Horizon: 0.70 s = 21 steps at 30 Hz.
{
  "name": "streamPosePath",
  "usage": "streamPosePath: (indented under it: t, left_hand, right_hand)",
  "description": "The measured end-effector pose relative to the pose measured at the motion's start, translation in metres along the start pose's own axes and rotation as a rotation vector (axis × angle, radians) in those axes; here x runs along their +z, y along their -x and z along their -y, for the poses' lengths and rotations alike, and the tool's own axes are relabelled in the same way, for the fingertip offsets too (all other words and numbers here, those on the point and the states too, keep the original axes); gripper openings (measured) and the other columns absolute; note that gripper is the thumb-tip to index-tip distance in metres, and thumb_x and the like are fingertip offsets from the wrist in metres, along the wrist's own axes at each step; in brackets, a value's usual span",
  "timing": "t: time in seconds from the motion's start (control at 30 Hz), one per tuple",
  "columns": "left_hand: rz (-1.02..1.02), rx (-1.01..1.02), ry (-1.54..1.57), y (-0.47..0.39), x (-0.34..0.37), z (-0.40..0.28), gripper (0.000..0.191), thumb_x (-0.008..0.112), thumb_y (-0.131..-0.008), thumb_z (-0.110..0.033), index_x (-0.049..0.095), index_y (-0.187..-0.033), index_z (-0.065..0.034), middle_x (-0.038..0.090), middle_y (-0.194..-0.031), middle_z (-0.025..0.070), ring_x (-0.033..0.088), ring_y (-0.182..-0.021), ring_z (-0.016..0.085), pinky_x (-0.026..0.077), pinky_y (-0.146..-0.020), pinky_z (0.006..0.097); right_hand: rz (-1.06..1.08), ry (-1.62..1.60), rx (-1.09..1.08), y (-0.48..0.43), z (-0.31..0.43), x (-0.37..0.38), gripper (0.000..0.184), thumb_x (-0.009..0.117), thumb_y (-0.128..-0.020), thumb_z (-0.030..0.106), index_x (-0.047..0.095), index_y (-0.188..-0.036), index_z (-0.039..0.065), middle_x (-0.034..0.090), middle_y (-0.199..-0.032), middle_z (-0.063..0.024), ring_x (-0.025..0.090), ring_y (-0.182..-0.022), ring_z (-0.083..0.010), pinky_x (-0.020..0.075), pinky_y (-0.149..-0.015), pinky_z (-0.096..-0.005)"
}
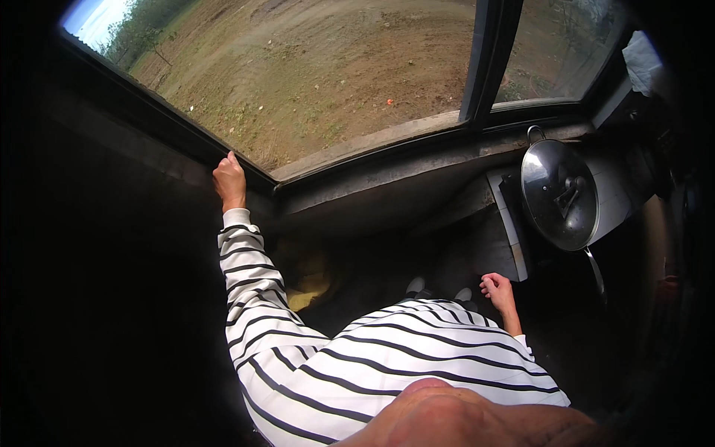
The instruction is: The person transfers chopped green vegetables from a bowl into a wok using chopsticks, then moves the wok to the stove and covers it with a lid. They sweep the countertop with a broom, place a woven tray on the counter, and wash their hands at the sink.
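Observation:
At the lower left of a glazed window, my left hand point(229, 180) is curled against the dark window frame point(167, 122), with the thumb uppermost. Its palm and most of its fingers are hidden from view. My right hand point(497, 291) hangs by my side near the corner of a tiled counter point(507, 226), its fingers loosely bent. Nothing shows in that hand, and it touches neither the counter nor the pan. On the counter to the right sits a pan with a domed glass lid point(560, 193), and its long metal handle point(595, 275) points towards me.
A concrete sill point(385, 180) runs below the window, with a dark upright point(479, 61) dividing the panes. Outside lies bare earth with sparse grass. Something yellowish point(307, 291) lies low in shadow beside my left arm. A white cloth or paper point(641, 62) hangs upper right.

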<state>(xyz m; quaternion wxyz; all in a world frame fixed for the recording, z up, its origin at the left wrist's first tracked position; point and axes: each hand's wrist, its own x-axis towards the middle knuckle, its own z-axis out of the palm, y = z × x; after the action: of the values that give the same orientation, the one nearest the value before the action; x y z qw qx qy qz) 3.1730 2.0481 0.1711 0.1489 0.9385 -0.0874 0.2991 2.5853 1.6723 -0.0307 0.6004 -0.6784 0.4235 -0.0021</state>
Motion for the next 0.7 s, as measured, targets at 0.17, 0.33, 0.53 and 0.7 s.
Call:
streamPosePath:
  t: [0.17,0.33,0.53,0.7]
  left_hand:
    - [0.117,-0.139,0.134,0.012,0.003,0.019,0.057,0.041,-0.101,-0.044,0.065,-0.077,0.0018,0.065,-0.067,0.0234,0.064,-0.063,0.042,0.048,-0.055,0.0535]
    - [0.29,-0.037,0.656,0.107,0.012,-0.079,0.051,0.044,-0.103,-0.041,0.063,-0.083,0.0021,0.056,-0.054,0.0064,0.052,-0.043,0.013,0.041,-0.04,0.0265]
    - [1.148,0.251,1.193,0.356,-0.022,-0.342,0.033,0.049,-0.102,-0.019,0.061,-0.078,0.0001,0.058,-0.057,0.0033,0.056,-0.049,0.009,0.043,-0.045,0.022]
    - [1.646,0.966,1.392,0.521,-0.122,-0.527,0.027,0.05,-0.101,-0.014,0.064,-0.085,0.0035,0.061,-0.061,0.0057,0.06,-0.054,0.01,0.047,-0.051,0.023]
  right_hand:
    - [-0.04,0.01,0.01,0.01,-0.016,-0.022,0.022,0.057,-0.093,0.019,0.067,-0.099,0.001,0.069,-0.081,-0.0054,0.064,-0.068,-0.0116,0.0511,-0.06,-0.0246]
    - [-0.27,-0.057,0.077,0.048,-0.058,-0.072,0.015,0.059,-0.087,0.012,0.068,-0.092,0.001,0.07,-0.077,-0.0067,0.068,-0.068,-0.0143,0.0544,-0.066,-0.0289]
    - [-0.664,-0.193,0.185,0.12,-0.155,-0.133,0.013,0.061,-0.086,0.01,0.068,-0.083,0.0,0.07,-0.074,-0.0077,0.068,-0.066,-0.0145,0.0555,-0.065,-0.0283]
    - [-0.958,-0.456,0.104,0.194,-0.266,-0.19,0.011,0.057,-0.088,0.006,0.063,-0.086,-0.003,0.066,-0.071,-0.0083,0.064,-0.059,-0.0127,0.0534,-0.057,-0.0261]
